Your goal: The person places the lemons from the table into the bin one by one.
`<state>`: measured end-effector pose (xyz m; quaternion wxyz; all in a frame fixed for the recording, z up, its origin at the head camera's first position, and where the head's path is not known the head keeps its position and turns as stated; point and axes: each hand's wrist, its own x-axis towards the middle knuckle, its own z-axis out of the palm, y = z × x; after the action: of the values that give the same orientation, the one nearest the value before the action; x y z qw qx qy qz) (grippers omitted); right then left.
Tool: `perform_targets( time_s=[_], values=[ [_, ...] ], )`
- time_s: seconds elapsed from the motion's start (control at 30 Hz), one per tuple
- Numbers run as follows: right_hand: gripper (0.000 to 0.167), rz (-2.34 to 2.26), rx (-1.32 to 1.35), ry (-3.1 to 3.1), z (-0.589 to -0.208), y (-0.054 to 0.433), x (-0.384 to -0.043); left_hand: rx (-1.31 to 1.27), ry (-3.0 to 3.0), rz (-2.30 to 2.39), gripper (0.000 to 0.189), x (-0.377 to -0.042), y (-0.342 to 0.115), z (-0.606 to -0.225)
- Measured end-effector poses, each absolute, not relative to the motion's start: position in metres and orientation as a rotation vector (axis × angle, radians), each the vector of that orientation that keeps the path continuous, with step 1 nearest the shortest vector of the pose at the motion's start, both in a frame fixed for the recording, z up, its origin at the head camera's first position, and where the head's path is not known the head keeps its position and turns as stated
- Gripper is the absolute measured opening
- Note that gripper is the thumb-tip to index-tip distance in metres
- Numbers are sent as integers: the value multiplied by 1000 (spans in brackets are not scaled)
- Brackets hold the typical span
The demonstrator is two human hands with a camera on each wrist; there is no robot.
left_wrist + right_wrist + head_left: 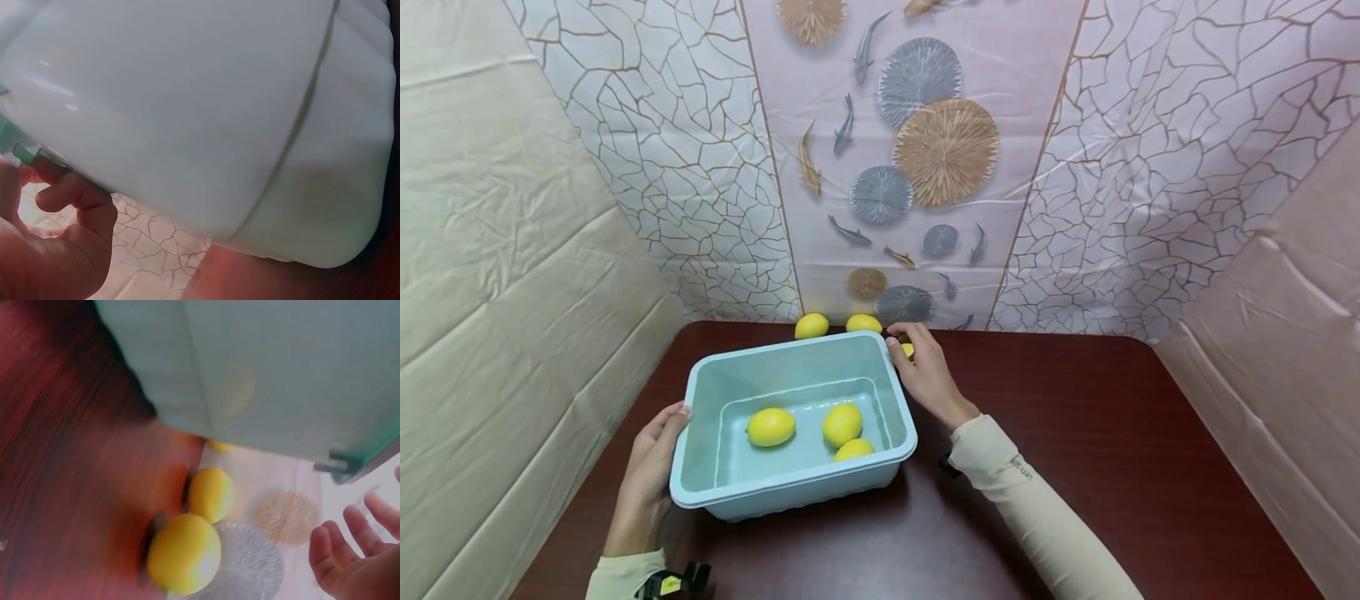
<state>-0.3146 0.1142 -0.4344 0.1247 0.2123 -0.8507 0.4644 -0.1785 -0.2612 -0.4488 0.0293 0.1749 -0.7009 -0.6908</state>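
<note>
A light blue plastic bin point(801, 487) stands on the table, slightly turned, with three lemons inside: one lemon point(771, 427) left of the middle, another lemon point(842, 425) at the right, and a third lemon point(854, 450) partly hidden by the front wall. My left hand point(651, 458) grips the bin's left rim; in the left wrist view its fingers point(81, 194) curl under the edge. At the far right corner is my right hand point(928, 371), fingers loosely bent and holding nothing. Beside it a lemon point(907, 350) shows partly behind the fingers.
Two more lemons, a left one point(812, 326) and a right one point(864, 322), lie behind the bin near the back edge of the dark red table point(1075, 433). A patterned cloth point(955, 242) hangs behind, and beige fabric point(512, 292) flanks the sides.
</note>
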Motion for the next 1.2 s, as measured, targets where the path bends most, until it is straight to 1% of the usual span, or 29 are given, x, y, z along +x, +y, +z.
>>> perform_targets(
  time_s=[0.23, 0.63, 0.83, 1.03, 1.2],
  values=[
    [35, 1318, 515, -2646, -446, 122, -329, 532, -2184, -2128, 59, -177, -260, -450],
    [58, 1057, 482, -2861, -469, 127, -355, 528, -2153, -2151, 55, -177, -261, -452],
    [64, 934, 474, -2896, -482, 131, -365, 540, -2166, -2162, 55, -177, -262, -453],
    [67, 874, 448, -2927, -493, 133, -370, 534, -2163, -2153, 54, -177, -262, -452],
    [62, 846, 428, -2928, -497, 133, -372, 532, -2163, -2146, 54, -178, -263, -450]
  ],
)
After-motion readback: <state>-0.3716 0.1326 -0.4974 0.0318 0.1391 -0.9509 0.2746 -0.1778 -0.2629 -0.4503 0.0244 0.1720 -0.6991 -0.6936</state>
